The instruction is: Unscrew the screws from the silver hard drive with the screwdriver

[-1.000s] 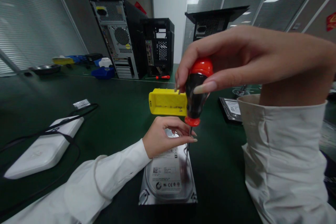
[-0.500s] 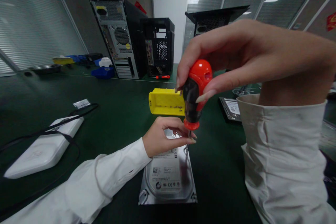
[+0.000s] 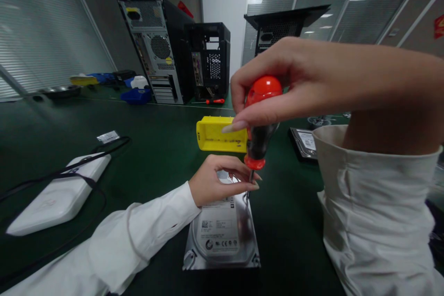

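Observation:
A silver hard drive (image 3: 222,233) with a white label lies flat on the dark green table. My right hand (image 3: 277,88) is closed around the red and black handle of a screwdriver (image 3: 261,141). The tool stands nearly upright, its tip down at the right edge of the drive. My left hand (image 3: 220,180) rests over the far part of the drive, thumb and fingers closed about the screwdriver's thin shaft. Whatever lies under the tip is too small to make out.
Beyond the drive lies a yellow bin (image 3: 220,135) holding small bits. A second hard drive (image 3: 305,143) is at the right. On the left are a white flat device (image 3: 62,194) and black cable. Computer cases (image 3: 173,46) and a red-handled screwdriver (image 3: 215,101) stand farther back.
My right hand has turned on the screwdriver handle, and its thumb now reaches across to the left. My left hand and the drive have stayed in place.

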{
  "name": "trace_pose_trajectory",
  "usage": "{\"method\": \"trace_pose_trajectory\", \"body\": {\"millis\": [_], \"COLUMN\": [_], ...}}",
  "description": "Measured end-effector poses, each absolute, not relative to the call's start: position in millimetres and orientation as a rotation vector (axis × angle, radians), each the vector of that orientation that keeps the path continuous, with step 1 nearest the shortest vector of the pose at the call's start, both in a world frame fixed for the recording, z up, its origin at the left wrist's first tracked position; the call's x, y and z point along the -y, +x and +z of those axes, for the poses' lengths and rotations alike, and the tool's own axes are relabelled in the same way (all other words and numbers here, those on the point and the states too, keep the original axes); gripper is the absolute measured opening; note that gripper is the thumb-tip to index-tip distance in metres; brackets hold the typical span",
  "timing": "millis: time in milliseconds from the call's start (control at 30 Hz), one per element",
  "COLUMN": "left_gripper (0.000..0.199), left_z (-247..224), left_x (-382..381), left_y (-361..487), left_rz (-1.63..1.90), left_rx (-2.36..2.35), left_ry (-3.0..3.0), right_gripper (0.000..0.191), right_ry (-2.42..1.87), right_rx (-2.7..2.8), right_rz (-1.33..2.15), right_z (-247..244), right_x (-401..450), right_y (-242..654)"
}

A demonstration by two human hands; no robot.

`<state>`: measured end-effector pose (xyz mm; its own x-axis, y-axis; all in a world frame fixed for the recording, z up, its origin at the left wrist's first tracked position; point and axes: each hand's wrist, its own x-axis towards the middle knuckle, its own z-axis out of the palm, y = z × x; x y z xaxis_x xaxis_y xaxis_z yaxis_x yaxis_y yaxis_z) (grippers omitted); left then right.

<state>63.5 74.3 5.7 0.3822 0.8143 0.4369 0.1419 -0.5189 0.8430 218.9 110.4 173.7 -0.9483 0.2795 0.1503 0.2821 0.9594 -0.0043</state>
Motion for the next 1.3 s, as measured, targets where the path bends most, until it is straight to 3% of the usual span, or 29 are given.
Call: {"method": "trace_pose_trajectory", "body": {"millis": [433,633,800,967,1300], "left_gripper": [0.012,0.017,0.014,0.014,0.010], "left_z": [7,7,6,1,4], "left_x": [-79,-79,-77,-75,-76], "left_y": [58,56,58,61,65], "left_rz": [1.097,0.984,0.992,1.016,1.121], "left_rx": [-0.754,-0.626,-0.695,-0.718,-0.837], "left_ry": [1.855,1.687,1.722,1.652,1.738], "right_gripper": [0.059,0.053,0.040,0.042,0.036], "right_ry": [-0.860,-0.690,-0.422,-0.204,-0.360], "right_rx": [2.805,2.902,3.018,3.010,2.973], "right_rz": [-0.237,-0.168,0.152,0.443,0.147], "right_z": [168,174,174,173,173], "right_x": [-104,-106,-114,-123,-110], "right_y": [211,224,240,251,229]}}
